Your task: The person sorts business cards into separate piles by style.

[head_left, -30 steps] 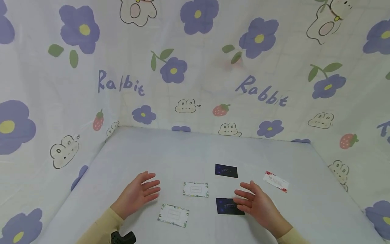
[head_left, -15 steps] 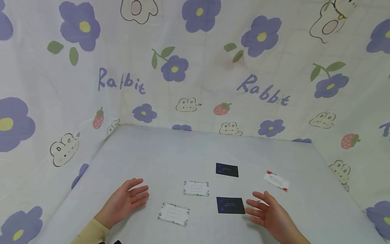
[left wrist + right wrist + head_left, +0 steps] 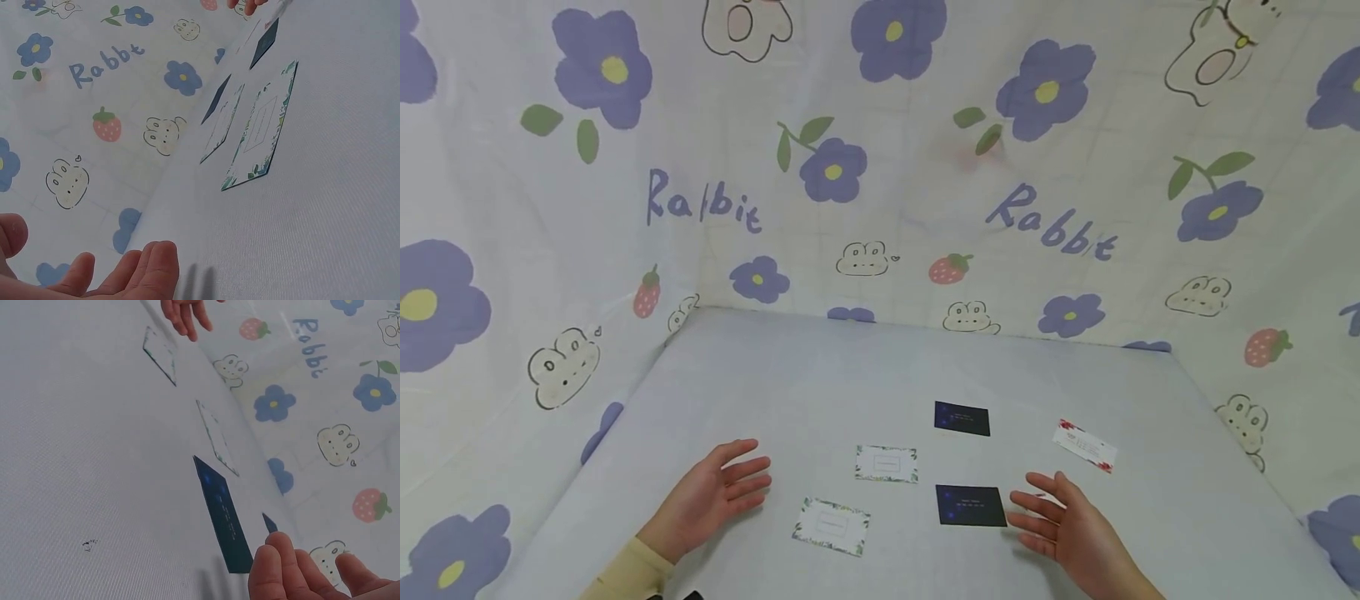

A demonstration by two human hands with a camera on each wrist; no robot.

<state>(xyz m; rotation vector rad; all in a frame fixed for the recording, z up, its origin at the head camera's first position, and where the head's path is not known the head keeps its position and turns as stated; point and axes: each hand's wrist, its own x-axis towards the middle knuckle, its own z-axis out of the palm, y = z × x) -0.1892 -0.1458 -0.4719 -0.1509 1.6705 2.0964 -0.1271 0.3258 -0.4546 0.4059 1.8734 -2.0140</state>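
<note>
My left hand [image 3: 709,498] hovers over the table to the left of the cards, fingers extended and holding nothing. Nearest to it lies a white card with a green leafy border [image 3: 832,526]; a matching leaf-bordered card [image 3: 887,463] is a little farther back. Beside a dark blue card [image 3: 971,505] is my right hand [image 3: 1071,531], its fingers loosely spread around nothing. Another dark blue card [image 3: 962,418] lies behind that one. At the right is a white card with red floral corners [image 3: 1084,445]. A small reddish bit shows between the right fingers, mostly hidden.
The cards lie flat and apart on a white-covered table [image 3: 790,375]. A hanging cloth [image 3: 910,183] printed with flowers, rabbits and strawberries encloses the back and sides. In the right wrist view, a small dark mark [image 3: 89,545] shows on the table surface.
Both hands have drawn apart and back toward me, the left going left and the right going right. The near dark blue card, partly covered before, now shows fully. The cards lie still.
</note>
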